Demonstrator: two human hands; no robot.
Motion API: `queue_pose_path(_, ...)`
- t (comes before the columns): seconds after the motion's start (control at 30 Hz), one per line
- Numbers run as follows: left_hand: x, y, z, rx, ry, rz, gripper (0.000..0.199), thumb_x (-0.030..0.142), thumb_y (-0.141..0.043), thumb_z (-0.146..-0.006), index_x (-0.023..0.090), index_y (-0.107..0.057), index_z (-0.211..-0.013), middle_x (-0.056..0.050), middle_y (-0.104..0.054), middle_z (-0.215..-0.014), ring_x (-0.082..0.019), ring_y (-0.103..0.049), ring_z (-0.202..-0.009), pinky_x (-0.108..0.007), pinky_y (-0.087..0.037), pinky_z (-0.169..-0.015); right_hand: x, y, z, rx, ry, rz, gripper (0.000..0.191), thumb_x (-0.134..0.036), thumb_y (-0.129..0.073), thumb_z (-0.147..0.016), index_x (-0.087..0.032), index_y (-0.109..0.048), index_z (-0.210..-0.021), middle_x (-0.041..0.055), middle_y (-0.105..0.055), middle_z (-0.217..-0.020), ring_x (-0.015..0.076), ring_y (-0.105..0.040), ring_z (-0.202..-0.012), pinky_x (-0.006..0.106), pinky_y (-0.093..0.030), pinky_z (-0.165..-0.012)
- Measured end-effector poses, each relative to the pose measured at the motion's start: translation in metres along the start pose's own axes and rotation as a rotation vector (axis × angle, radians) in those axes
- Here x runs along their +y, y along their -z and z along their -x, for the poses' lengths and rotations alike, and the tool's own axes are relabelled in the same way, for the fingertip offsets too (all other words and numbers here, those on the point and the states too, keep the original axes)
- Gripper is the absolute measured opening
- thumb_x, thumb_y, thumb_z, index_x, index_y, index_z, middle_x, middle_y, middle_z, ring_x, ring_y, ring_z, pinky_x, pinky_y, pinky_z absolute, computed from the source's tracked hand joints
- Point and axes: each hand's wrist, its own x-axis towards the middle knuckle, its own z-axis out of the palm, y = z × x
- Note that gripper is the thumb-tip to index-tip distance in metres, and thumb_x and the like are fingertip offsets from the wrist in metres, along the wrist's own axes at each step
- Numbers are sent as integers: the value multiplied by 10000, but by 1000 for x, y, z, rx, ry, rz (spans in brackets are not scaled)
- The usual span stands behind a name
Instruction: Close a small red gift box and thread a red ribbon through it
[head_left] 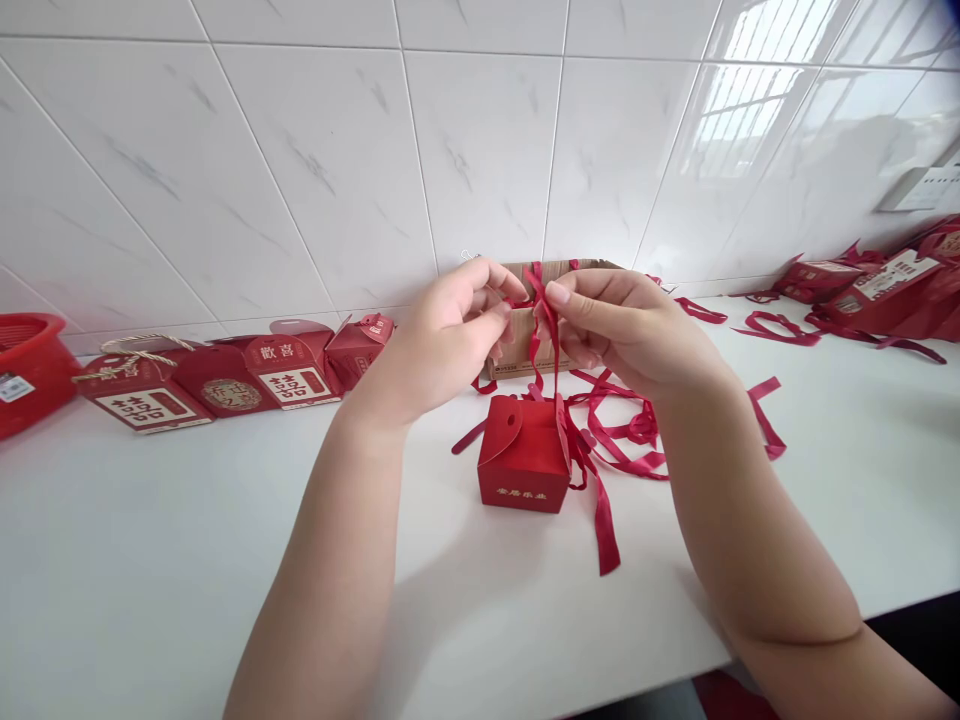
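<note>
Both hands are raised above the table with a red ribbon (553, 325) stretched and crossed between them. My left hand (469, 325) is closed, pinching one part of the ribbon between thumb and fingers. On the other side my right hand (611, 320) grips the ribbon near its crossing, thumb pressed against the fingers. Below the hands stands a small red gift box (523, 465) with gold characters on its front. Its top flaps are folded up, and ribbon hangs down its right side. Some of the fingertips are hidden behind the hands.
Loose red ribbons (622, 460) lie behind and right of the box. A cardboard box (514, 355) stands against the tiled wall. Larger red gift boxes (232, 395) line the left, beside a red plastic basin (30, 350). More red packages (892, 295) sit at right.
</note>
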Motion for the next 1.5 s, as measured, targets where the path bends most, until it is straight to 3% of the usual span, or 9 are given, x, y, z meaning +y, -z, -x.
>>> queue_pose_path(0.13, -15, 0, -5, -106, 153, -187, 222, 434, -453, -882, 242, -550, -935, -34, -634, -911, -188, -597, -760, -298, -435, -598, 1, 1, -1, 81, 31, -64, 274, -431, -623, -862, -178, -569, -774, -29, -490, -621, 74, -448, -523, 229, -359, -495)
queue_pose_path(0.27, -24, -3, -11, -494, 366, -477, 354, 579, -535, -767, 231, -557, -827, -44, -650, -909, -220, -594, -732, -302, -386, -553, 2, 2, -1, 139, 40, -144, 229, -371, -663, -834, -169, -589, -753, -15, -496, -653, 73, -451, -535, 228, -379, -494)
queue_pose_path(0.33, -25, -6, -13, -612, 395, -545, 410, 629, -559, -714, 227, -544, -789, -42, -647, -887, -219, -585, -711, -299, -366, -536, 4, 1, -2, 155, 41, -153, 218, -364, -675, -824, -168, -605, -762, -7, -509, -668, 74, -458, -540, 226, -383, -488)
queue_pose_path(0.5, -21, -10, -12, -709, 378, -590, 530, 723, -601, -599, 214, -489, -694, -37, -638, -777, -200, -546, -630, -296, -334, -489, 9, 2, -6, 192, 45, -191, 217, -348, -726, -781, -197, -621, -897, -8, -541, -732, 82, -525, -593, 215, -398, -499)
queue_pose_path(0.6, -19, -10, -11, -696, 377, -575, 384, 574, -627, -642, 221, -512, -739, -32, -659, -798, -205, -573, -642, -295, -349, -485, 9, 2, -7, 207, 51, -205, 235, -345, -740, -766, -211, -584, -879, -12, -547, -759, 81, -540, -609, 210, -389, -501)
queue_pose_path(0.7, -24, -9, -13, -523, 364, -533, 228, 372, -583, -698, 244, -525, -878, -16, -676, -926, -209, -619, -741, -289, -408, -535, 10, 2, -6, 189, 30, -145, 242, -374, -711, -789, -217, -536, -845, -16, -546, -737, 83, -519, -591, 219, -374, -501)
queue_pose_path(0.83, -36, -8, -21, -390, 418, -505, 247, 280, -559, -727, 257, -502, -966, -14, -673, -1013, -212, -645, -821, -288, -459, -591, 16, -1, -7, 56, -107, 140, 225, -352, -656, -821, -215, -484, -774, -29, -532, -691, 87, -484, -590, 229, -362, -521)
queue_pose_path(1.03, -46, -8, -23, -416, 416, -484, 244, 310, -524, -779, 243, -483, -1010, -53, -686, -979, -244, -655, -858, -294, -476, -606, 32, -7, -19, -184, -413, 557, 222, -330, -656, -791, -208, -476, -747, -57, -477, -622, 72, -367, -506, 235, -276, -461)
queue_pose_path(1.5, -38, -3, -20, -508, 273, -374, 179, 228, -514, -771, 244, -571, -940, -20, -679, -857, -216, -658, -826, -284, -477, -687, 47, -21, -26, -138, -364, 548, 141, -228, -618, -783, -197, -485, -745, -30, -564, -700, 105, -478, -612, 246, -370, -558)
